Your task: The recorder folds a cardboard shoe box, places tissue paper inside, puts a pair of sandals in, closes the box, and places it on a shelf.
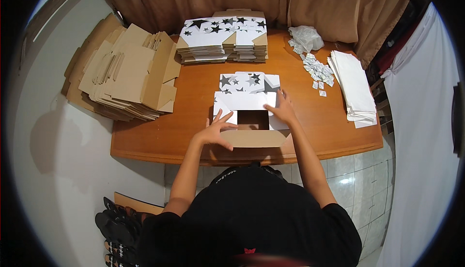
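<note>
A cardboard box (244,100), white with grey and black stars outside and plain brown inside, sits in front of me near the table's front edge. Its flaps are partly folded, and a dark rectangular gap shows the inside. A brown flap (253,138) stretches toward me. Over the left side flap lies my left hand (215,131), fingers spread and thumb by the brown flap. At the right side my right hand (283,109) touches the box, its thumb and fingers apart. Neither hand is closed around anything.
Flattened brown cartons (123,68) are piled at the left. Star-printed flat boxes (223,37) stack at the back. To the right lie small white packets (317,69), a clear plastic bag (305,38) and white sheets (353,87). Sandals (118,226) are at lower left.
</note>
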Action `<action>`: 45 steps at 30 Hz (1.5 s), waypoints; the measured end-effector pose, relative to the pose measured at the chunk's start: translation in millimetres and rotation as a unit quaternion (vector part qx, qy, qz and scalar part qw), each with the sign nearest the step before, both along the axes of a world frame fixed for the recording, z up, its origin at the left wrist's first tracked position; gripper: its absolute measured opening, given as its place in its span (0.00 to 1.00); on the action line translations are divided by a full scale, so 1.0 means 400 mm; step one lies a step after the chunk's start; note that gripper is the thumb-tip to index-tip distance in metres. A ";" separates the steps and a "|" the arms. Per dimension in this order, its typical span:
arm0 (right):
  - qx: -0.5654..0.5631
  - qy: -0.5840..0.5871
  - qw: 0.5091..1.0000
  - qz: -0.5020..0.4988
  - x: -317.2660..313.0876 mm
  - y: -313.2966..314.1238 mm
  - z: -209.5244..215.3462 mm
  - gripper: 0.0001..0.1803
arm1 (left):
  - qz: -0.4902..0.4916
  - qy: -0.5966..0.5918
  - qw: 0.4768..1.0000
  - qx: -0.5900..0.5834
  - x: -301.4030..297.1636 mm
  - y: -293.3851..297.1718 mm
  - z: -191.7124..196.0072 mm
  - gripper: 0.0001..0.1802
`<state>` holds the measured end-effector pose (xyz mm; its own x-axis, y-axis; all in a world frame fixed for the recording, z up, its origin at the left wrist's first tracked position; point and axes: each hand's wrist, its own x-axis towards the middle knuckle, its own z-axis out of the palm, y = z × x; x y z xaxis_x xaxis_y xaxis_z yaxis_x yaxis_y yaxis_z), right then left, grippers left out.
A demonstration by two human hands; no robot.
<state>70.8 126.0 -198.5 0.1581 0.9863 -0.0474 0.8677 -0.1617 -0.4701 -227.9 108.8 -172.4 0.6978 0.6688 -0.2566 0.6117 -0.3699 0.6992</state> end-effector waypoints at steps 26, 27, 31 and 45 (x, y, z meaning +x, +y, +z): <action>0.053 -0.038 0.998 -0.027 -0.038 -0.034 0.004 0.45 | 0.422 0.049 0.876 0.228 0.194 0.037 -0.074 0.34; 0.038 -0.042 0.998 -0.034 -0.042 -0.035 0.009 0.45 | 0.420 0.052 0.874 0.237 0.193 0.037 -0.074 0.35; 0.073 -0.164 0.983 0.029 -0.041 -0.038 0.019 0.43 | 0.433 -0.019 0.877 0.208 0.148 0.047 -0.078 0.35; 0.153 -0.192 0.958 0.151 0.014 -0.007 -0.011 0.34 | 0.437 -0.287 0.771 -0.363 0.018 -0.056 -0.130 0.51</action>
